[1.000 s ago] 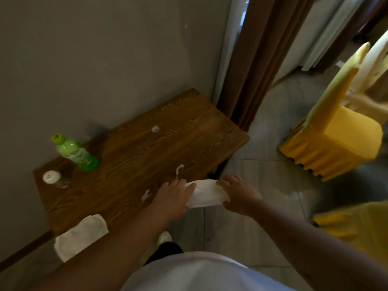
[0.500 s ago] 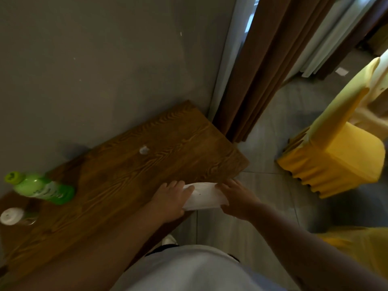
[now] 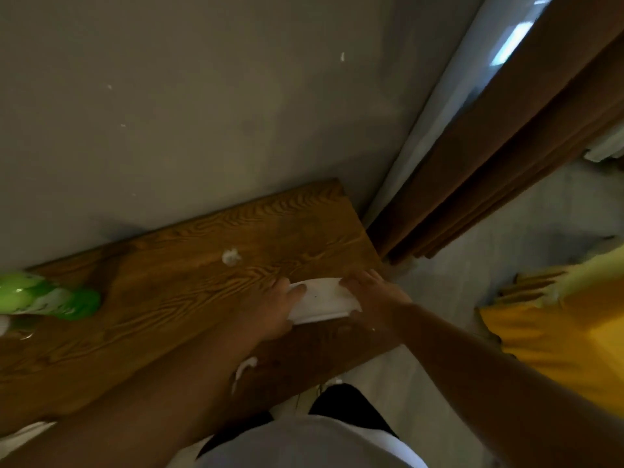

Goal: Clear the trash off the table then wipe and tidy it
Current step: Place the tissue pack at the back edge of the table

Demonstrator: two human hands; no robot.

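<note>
Hands pinch 1 white cloth point(image 3: 320, 300) between them over the wooden counter point(image 3: 189, 275), left hand point(image 3: 270, 307) and right hand point(image 3: 369, 293) gripping opposite edges, so wiping now likely pushes the paper scrap point(image 3: 231, 257) off onto the floor.

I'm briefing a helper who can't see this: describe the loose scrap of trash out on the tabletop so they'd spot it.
On the wooden table against the grey wall, look beyond the hands. A small crumpled white scrap lies alone there, far smaller than the green bottle at the left edge.
</note>
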